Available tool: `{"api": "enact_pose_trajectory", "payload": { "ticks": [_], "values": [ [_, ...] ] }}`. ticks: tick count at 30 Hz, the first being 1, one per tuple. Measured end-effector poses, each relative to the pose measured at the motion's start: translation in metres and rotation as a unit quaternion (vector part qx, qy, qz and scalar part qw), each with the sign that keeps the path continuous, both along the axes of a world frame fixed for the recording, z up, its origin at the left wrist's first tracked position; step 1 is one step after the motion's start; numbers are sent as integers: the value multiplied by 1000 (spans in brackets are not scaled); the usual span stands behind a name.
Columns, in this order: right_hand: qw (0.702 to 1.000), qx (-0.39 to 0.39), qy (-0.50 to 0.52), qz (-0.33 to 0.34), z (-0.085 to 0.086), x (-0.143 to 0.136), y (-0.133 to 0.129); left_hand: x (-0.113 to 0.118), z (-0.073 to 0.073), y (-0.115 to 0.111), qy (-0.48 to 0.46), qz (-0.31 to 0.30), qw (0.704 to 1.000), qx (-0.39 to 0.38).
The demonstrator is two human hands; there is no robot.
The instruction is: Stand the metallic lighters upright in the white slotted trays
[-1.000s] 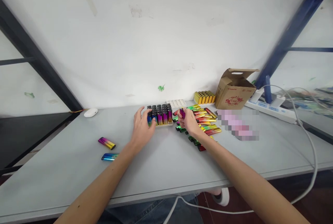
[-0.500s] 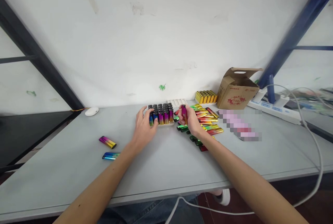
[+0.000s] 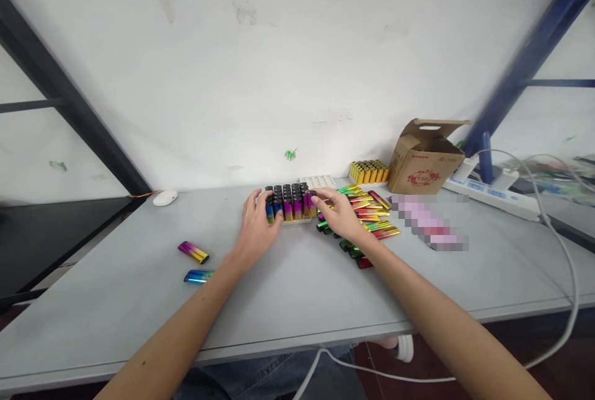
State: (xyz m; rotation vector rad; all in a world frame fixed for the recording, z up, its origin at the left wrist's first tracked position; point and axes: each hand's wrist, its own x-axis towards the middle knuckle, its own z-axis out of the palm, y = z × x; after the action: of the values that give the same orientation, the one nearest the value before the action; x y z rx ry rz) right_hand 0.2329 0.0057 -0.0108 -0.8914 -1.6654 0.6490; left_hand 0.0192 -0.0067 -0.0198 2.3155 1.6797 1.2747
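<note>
Left hand (image 3: 258, 226) at left end of the upright lighters (image 3: 288, 206), thumb at the front by the blue ones, other fingers bent round the side; cannot tell if they grip or only rest there. Right hand (image 3: 343, 217) at the opposite end, fingers pinching a purple lighter (image 3: 309, 203), held roughly upright against the front right corner of the group; cannot tell if its base is seated. Upright lighters stand in rows, black tops up, in a pale tray (image 3: 297, 221) on the tabletop (image 3: 288, 301).

Loose lighters (image 3: 374, 226), red, green and gold, lie in a heap beside and partly behind right hand. White tray with holes (image 3: 317, 182) just behind the rows. Yellow lighters (image 3: 369, 172) upright farther back, next to open cardboard box (image 3: 418, 164). Power strip (image 3: 488, 198) right of box. Near left forearm: purple-and-yellow lighter (image 3: 193, 252) and blue lighter (image 3: 197, 276), both flat. White oval gadget (image 3: 165, 198) back left, near wall (image 3: 232, 77).
</note>
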Motion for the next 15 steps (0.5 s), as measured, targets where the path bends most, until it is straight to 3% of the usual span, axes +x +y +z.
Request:
{"api": "enact_pose_trajectory", "payload": {
  "ticks": [6,15],
  "values": [
    [998,-47,-28,7,-2,1,0,-1,-1,1,1,0,1000,-14],
    [995,-8,-97,-36,-1,4,-1,-2,0,1,5,7,998,-55]
  ]
}}
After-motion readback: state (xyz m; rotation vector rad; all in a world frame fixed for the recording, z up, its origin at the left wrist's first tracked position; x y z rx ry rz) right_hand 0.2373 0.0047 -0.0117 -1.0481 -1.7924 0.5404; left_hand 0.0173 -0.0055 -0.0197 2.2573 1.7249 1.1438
